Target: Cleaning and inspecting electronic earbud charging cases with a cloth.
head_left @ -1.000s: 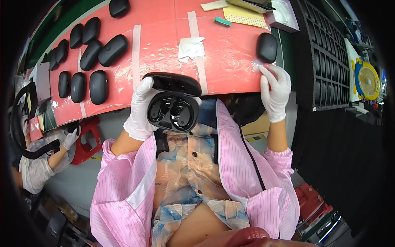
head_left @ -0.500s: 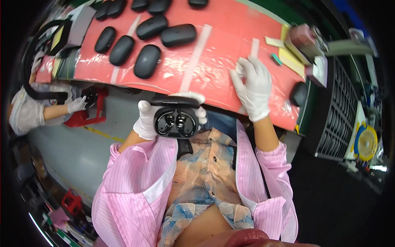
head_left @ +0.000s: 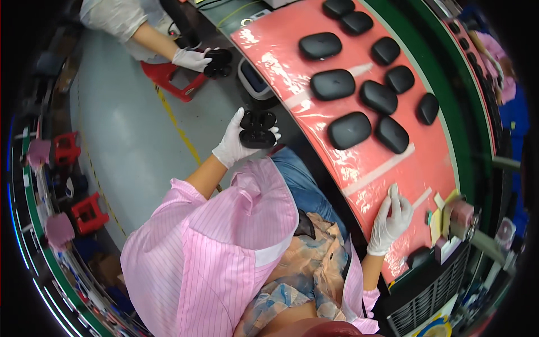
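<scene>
My left hand (head_left: 231, 147), in a white glove, holds an earbud charging case (head_left: 257, 138) from below. The black case has its lid raised, and dark glossy earbuds seem to sit inside, though detail is hard to make out. It is held off the table's near edge, above the floor. My right hand (head_left: 391, 223), also gloved in white, rests over the red table mat (head_left: 359, 194) near a pale tape strip. Its fingers are loosely bent and apart, with no object visible in them. Several closed black cases (head_left: 349, 130) lie on the mat beyond.
At the upper left, a co-worker's gloved hand (head_left: 191, 59) holds another open black case (head_left: 218, 63), beside a red stool (head_left: 182, 90). Under the table edge stands a grey-white bin (head_left: 255, 81). A small box (head_left: 447, 250) and a black slatted rack (head_left: 429, 295) are at the right.
My view has turned toward the left, so the table now runs diagonally. The open case in my left hand has moved away from my body. My right hand stays over the mat, its fingers straighter.
</scene>
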### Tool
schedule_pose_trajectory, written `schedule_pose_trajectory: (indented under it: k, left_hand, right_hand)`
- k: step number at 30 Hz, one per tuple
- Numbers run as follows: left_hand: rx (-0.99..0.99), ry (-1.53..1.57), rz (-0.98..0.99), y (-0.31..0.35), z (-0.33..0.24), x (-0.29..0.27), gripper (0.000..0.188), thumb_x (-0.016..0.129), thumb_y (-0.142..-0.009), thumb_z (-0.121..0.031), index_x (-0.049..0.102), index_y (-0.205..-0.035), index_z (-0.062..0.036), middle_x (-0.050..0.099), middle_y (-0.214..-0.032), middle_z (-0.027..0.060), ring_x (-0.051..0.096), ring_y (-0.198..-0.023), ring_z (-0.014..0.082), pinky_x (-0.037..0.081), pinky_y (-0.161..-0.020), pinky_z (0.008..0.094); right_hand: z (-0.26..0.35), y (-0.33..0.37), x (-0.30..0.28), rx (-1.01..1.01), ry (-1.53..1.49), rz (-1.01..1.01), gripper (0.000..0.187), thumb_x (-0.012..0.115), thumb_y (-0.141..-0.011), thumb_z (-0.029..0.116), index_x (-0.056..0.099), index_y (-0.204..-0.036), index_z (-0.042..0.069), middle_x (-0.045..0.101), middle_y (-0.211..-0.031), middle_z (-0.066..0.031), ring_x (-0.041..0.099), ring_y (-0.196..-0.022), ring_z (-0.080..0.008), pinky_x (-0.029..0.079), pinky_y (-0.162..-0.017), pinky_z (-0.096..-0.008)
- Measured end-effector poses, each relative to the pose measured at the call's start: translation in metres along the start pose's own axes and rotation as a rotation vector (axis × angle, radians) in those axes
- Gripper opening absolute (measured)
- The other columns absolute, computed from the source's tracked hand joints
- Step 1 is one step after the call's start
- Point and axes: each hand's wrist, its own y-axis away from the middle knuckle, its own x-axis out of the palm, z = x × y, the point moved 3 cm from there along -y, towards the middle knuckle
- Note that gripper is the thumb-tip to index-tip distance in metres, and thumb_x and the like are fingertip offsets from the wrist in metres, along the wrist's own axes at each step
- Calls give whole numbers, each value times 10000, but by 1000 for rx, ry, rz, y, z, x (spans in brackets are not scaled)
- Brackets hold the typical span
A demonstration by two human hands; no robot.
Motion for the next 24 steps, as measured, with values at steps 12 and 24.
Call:
schedule_pose_trajectory:
  k: [12,24]
  left_hand:
    - [329,246,-339,-51,-108,-29,622,570,-866,-605,512,-1189,-76,550,-1171,164,497,-1129,417,404,-990,618]
    - [895,-921,-496,-74,-251,-9,569,588,-857,-556,585,-1229,-125,642,-1098,55,588,-1034,224,467,-855,387]
  right_hand:
    - [-4,6,7,121,-51,8,242,634,-870,-4,687,-1106,17,655,-987,-109,588,-903,-241,474,-843,-338]
    - [-12,11,-12,142,-157,-5,235,636,-850,-12,693,-1070,50,651,-935,-103,590,-864,-254,467,-823,-345]
